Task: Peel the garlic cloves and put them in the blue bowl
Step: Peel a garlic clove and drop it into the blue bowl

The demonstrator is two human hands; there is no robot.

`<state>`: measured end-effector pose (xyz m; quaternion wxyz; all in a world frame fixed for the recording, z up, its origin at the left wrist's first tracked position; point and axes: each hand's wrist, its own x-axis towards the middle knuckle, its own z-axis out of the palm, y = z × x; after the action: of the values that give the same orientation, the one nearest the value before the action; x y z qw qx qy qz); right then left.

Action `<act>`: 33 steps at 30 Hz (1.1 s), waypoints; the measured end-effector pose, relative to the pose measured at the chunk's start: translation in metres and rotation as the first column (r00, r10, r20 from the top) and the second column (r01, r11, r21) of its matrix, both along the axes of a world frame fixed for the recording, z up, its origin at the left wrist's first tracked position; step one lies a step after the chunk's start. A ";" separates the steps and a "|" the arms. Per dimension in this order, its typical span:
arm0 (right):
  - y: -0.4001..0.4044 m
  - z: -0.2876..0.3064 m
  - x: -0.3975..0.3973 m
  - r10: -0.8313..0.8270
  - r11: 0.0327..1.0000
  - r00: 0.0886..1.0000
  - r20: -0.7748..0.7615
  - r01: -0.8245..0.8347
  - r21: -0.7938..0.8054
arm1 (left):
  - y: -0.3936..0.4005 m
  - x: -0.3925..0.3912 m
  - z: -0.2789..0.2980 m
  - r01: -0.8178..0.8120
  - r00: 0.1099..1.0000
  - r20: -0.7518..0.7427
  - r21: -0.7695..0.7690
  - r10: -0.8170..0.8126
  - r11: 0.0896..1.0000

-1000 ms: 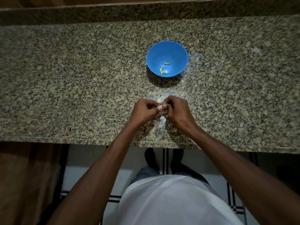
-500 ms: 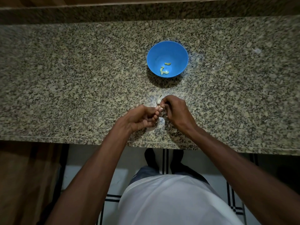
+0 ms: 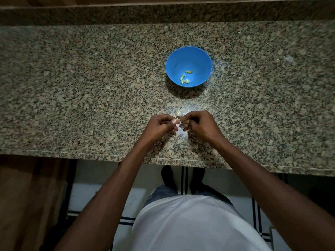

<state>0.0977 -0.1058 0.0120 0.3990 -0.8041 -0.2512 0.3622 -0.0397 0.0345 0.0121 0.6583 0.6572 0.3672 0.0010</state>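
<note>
A blue bowl (image 3: 188, 57) stands on the granite counter and holds a few pale peeled garlic pieces (image 3: 185, 79). Just in front of it, near the counter's front edge, my left hand (image 3: 160, 125) and my right hand (image 3: 200, 125) meet with curled fingers. Both pinch a small garlic clove (image 3: 178, 120) between their fingertips. Pale papery skin (image 3: 178, 111) sticks up behind the fingers; whether it hangs from the clove or lies on the counter I cannot tell.
The granite counter (image 3: 90, 87) runs wide to both sides, with a raised back ledge (image 3: 163, 13). A small pale scrap (image 3: 289, 58) lies at the far right. Below the front edge are tiled floor and my feet.
My left hand dropped and turned half a second ago, then came back up to meet the right. Both hands stay on the clove; the bowl has not moved.
</note>
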 end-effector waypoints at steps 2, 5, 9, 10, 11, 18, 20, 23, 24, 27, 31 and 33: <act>0.001 0.002 0.000 0.024 1.000 0.998 0.051 -0.024 -0.010 | 0.000 -0.002 -0.002 0.000 1.000 0.012 0.010 -0.001 1.000; 0.002 0.003 0.000 0.010 0.999 0.996 0.091 -0.013 0.029 | 0.000 -0.004 -0.004 0.017 1.000 0.006 0.020 -0.017 1.000; 0.003 0.005 -0.003 -0.065 0.991 0.998 -0.025 0.067 0.111 | -0.001 -0.007 -0.005 0.042 0.999 0.004 0.085 -0.043 0.995; 0.004 0.006 -0.003 -0.071 0.988 0.995 -0.077 0.081 0.134 | -0.002 -0.007 -0.005 0.046 0.999 0.003 0.116 -0.046 0.992; 0.004 0.007 -0.004 -0.060 0.986 0.991 -0.117 0.077 0.151 | -0.002 -0.008 -0.006 0.045 0.999 0.003 0.143 -0.046 0.989; 0.007 0.005 -0.007 -0.004 0.993 0.997 -0.078 0.013 0.119 | -0.010 -0.006 -0.005 0.072 0.997 -0.012 0.362 -0.073 0.929; 0.010 0.006 -0.008 0.000 0.996 1.000 0.004 -0.001 0.090 | -0.012 -0.005 -0.001 0.085 0.996 -0.012 0.355 -0.086 0.931; 0.013 0.009 -0.012 -0.036 0.994 0.996 0.083 0.027 0.109 | -0.013 -0.002 0.002 0.070 0.997 0.011 0.217 -0.074 0.974; 0.014 0.010 -0.014 -0.051 0.992 0.994 0.094 0.039 0.118 | -0.012 -0.001 0.001 0.050 0.998 0.021 0.148 -0.053 0.988; 0.014 0.007 -0.016 -0.080 0.989 0.993 0.083 0.069 0.129 | -0.011 0.001 -0.002 0.015 0.999 0.040 -0.020 -0.014 1.000; 0.013 0.006 -0.016 -0.080 0.988 0.995 0.057 0.072 0.137 | -0.011 0.004 -0.005 -0.030 0.997 0.069 -0.238 0.048 0.971; 0.013 0.007 -0.016 -0.077 0.987 0.996 0.055 0.068 0.145 | -0.011 0.004 -0.006 -0.042 0.995 0.074 -0.263 0.063 0.964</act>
<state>0.0817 -0.0927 0.0189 0.4606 -0.7926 -0.2592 0.3039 -0.0357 0.0232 0.0061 0.7533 0.5541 0.3543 -0.0030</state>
